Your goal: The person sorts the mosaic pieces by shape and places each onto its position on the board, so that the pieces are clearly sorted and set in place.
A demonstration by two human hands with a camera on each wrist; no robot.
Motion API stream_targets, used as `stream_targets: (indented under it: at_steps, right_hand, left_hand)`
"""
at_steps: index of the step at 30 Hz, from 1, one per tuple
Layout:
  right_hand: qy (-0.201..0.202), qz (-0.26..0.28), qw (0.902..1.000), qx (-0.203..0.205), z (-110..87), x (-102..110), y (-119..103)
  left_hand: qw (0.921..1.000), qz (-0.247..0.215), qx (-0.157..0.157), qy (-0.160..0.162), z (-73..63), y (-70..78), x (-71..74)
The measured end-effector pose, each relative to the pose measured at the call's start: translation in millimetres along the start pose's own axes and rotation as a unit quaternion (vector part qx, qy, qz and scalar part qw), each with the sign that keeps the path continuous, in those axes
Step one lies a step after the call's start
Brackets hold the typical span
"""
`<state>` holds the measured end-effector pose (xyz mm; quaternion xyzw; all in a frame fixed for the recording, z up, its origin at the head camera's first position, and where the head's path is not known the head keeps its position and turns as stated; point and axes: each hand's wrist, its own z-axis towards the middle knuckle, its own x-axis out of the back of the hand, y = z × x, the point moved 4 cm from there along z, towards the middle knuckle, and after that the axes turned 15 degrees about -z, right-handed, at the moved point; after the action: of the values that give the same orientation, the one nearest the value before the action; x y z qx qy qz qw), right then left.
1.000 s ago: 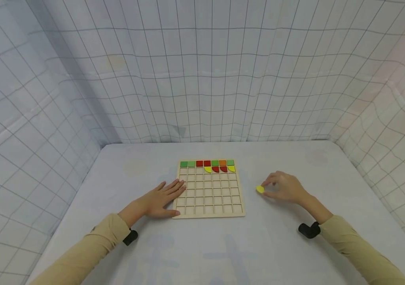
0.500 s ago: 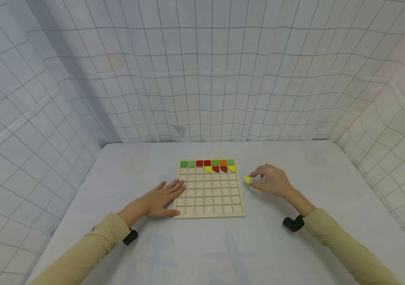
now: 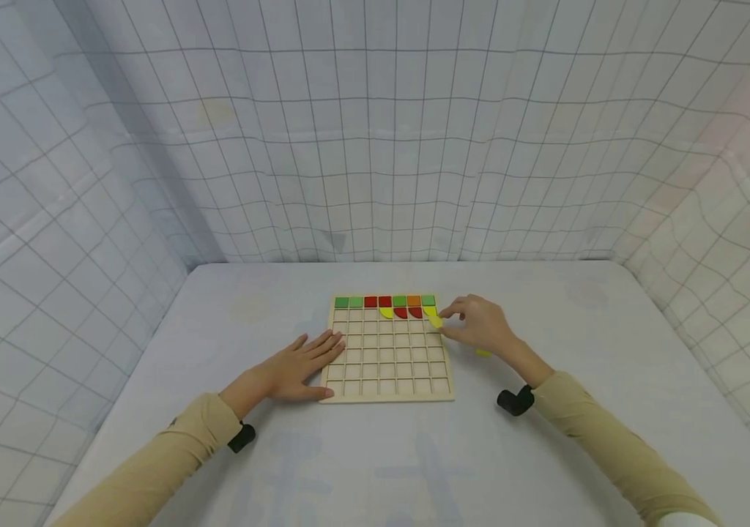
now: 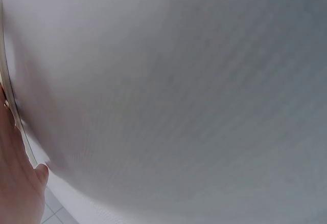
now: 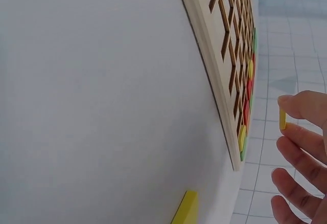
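Observation:
A pale wooden grid board [image 3: 386, 369] lies on the table in the head view. Its far row holds green, red and orange square tiles [image 3: 370, 301]. Yellow and red quarter-round tiles [image 3: 401, 313] fill the right part of the second row. My left hand [image 3: 296, 371] rests flat, fingers spread, across the board's left edge. With thumb and index finger, my right hand [image 3: 483, 323] pinches a yellow tile [image 3: 436, 320] over the board's right side, near the third row. The right wrist view shows that tile [image 5: 282, 117] edge-on, with the other fingers loosely bent.
Another yellow tile [image 3: 483, 353] lies on the table right of the board, partly under my right hand. White cloth table [image 3: 375, 454] surrounds the board. Grid-patterned curtains [image 3: 375, 146] hang behind and at both sides.
My right hand has moved left and away from me, from the table to the board's right side, carrying one yellow tile. A second yellow tile stays behind. The left hand has not moved.

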<state>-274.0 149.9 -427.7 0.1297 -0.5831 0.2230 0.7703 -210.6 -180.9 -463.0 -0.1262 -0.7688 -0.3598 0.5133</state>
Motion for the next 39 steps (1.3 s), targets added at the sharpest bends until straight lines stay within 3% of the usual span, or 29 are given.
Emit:
stream_targets:
  at_steps: [11, 39]
  right_hand:
    - [-0.028, 0.012, 0.9994, -0.016, 25.4, -5.2, -19.7]
    - [-0.048, 0.016, 0.9979, 0.039, 68.1, -32.8, -60.7]
  left_hand:
    - [1.0000, -0.001, 0.008, 0.000, 0.3, -0.3, 0.1]
    - [1.0000, -0.002, 0.003, -0.001, -0.4, -0.1, 0.0]
